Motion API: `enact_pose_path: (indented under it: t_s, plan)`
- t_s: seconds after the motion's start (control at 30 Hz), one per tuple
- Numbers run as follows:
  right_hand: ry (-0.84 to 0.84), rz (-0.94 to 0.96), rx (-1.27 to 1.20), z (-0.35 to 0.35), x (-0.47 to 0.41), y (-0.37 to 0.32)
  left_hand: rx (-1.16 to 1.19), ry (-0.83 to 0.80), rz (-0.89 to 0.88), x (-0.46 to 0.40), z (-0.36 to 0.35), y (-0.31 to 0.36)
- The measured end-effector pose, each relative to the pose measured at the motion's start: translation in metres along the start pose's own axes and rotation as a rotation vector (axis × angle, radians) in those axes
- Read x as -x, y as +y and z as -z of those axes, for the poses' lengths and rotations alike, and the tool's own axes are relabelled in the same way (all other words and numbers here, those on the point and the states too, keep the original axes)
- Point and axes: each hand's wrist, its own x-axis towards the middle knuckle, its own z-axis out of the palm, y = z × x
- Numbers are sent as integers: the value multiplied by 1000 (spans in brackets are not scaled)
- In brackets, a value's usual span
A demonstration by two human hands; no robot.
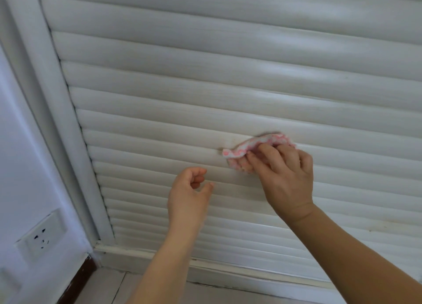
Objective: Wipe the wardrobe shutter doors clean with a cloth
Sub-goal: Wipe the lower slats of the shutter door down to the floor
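The white wardrobe shutter door fills most of the view, its horizontal slats running left to right. A crumpled pink-and-white cloth is pressed against a slat right of centre, next to a faint brownish smudge. My right hand grips the cloth from below, fingers curled over it and against the slats. My left hand hovers just in front of the slats to the lower left of the cloth, fingers loosely curled and holding nothing.
The door's white frame post runs down the left side. Beside it is a white wall with a power socket. A bottom rail and pale tiled floor lie below, with a dark skirting strip.
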Motion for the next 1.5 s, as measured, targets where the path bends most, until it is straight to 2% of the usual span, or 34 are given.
enact_pose_path:
  t_s: [0.13,0.37,0.43,0.53,0.63,0.73,0.8,0.9,1.07,1.37,1.5]
  plan:
    - [64,54,-17,-1,-10,7,-53,11,-19,-2,8,0]
    - [56,111,-14,0,-22,18,-182,39,-30,-6,15,-1]
    - [92,90,6,-2,-23,18,-271,67,-77,-6,15,0]
    - [150,15,-24,-8,-27,12,-531,92,-101,-6,15,2]
    - [150,-87,-79,-14,-36,-5,-601,68,-104,-6,10,3]
    - [131,-132,-139,-20,-50,-29,-594,27,-39,-6,0,-2]
    - [122,-98,-132,-22,-56,-32,-568,51,-30,-5,-6,-5]
    - [101,-37,-76,-16,-42,-5,-505,114,-46,-5,-13,-10]
    - [79,-156,20,-5,-15,24,-423,239,-80,-9,-16,-15]
    - [97,-98,-166,-37,-87,-83,-286,404,-15,-20,-22,-21]
    - [103,2,-152,-38,-79,-80,-234,439,40,-18,-26,-19]
